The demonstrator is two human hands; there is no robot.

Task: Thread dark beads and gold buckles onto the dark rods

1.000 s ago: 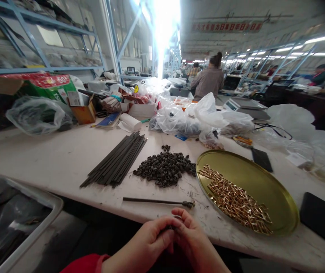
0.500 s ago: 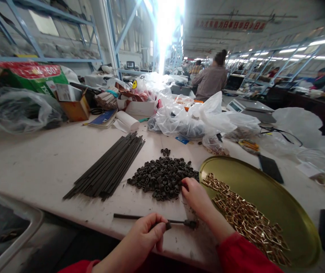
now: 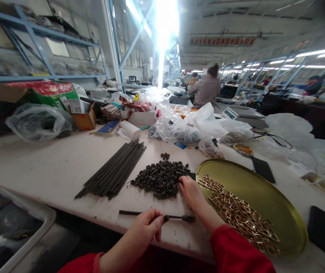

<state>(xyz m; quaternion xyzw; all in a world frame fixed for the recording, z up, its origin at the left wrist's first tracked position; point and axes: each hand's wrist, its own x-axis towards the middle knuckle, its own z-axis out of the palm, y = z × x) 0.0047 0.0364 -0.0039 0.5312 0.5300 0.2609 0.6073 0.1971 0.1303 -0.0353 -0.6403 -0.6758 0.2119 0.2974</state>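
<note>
The left hand [image 3: 147, 229] pinches a thin dark rod [image 3: 176, 217] between thumb and fingers, closed tight on it; the rod lies flat on the desk [image 3: 51, 167], just in front of the pile of rings [image 3: 159, 176]; the right hand [image 3: 189, 191] sits at the pile's right edge, fingers curled down onto the rings; whether it grips one I cannot tell. Just right of the pile lies a gold tray [image 3: 253, 182] with brass pieces [image 3: 242, 216] heaped along its near side; left of the pile lies a bundle [image 3: 114, 170] of dark rods; behind the pile sit clear bags [image 3: 185, 125].
</note>
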